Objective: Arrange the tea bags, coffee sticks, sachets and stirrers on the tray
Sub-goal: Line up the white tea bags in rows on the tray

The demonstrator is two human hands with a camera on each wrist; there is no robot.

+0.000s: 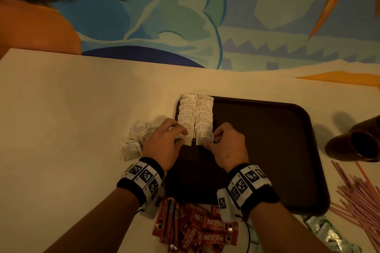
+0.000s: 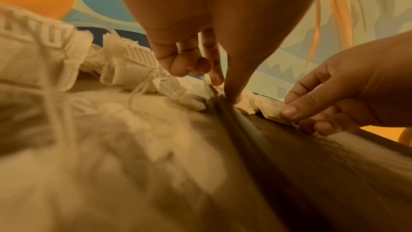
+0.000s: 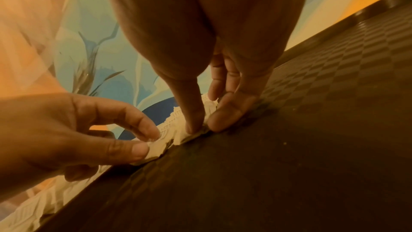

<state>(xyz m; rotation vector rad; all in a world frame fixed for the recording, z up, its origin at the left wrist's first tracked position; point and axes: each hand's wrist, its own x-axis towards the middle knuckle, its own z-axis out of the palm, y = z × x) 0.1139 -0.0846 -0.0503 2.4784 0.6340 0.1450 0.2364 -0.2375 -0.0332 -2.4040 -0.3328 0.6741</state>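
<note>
A dark brown tray [image 1: 267, 139] lies in the middle of the table. Two columns of overlapping white tea bags [image 1: 196, 112] run along its left edge. My left hand [image 1: 184, 137] pinches the nearest tea bag of the left column [image 1: 187, 142] between thumb and forefinger. My right hand [image 1: 211, 139] pinches the nearest tea bag of the right column [image 1: 202, 135]. In the right wrist view the right hand [image 3: 200, 127] presses its bag [image 3: 209, 108] onto the tray [image 3: 289, 147]. Loose tea bags [image 1: 134, 141] lie left of the tray.
Red Nescafe coffee sticks [image 1: 197, 228] are heaped at the near edge between my wrists. Pink stirrers [image 1: 357, 193] and green-silver sachets [image 1: 331, 234] lie to the right. Two dark mugs [image 1: 353, 144] stand right of the tray. A painted wall rises behind the table.
</note>
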